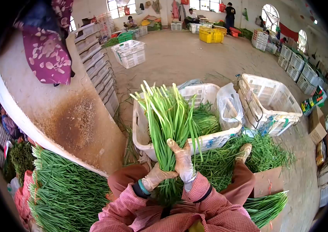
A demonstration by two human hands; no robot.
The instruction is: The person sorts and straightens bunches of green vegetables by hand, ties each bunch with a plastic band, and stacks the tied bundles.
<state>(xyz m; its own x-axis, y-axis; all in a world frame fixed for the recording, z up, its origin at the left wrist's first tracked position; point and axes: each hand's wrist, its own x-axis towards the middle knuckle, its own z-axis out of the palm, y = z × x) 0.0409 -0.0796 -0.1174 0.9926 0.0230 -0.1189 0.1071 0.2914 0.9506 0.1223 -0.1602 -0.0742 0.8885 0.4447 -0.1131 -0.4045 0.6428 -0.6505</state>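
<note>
- Clock read about the hands, 12 straight ahead. The bunch of green stalks (164, 125) stands between the hands, pale ends fanned out toward 12.
- Outer stalks could slide free: the hands grip low, the top spreads loosely, and leaves droop toward 1. A slackened hold would be the likely cause.
- The left hand (157, 178), gloved, is closed about the bunch from 8, fingers toward 3; the right hand (183, 159), gloved, is closed on it higher up, thumb toward 11. Both forearms angle inward.
- Just beyond, at 12 to 1, the white crate (218, 140) holds more greens (207, 120); its near rim could snag drooping leaves.
- Farther, at 2, stands another crate (278, 119).
</note>
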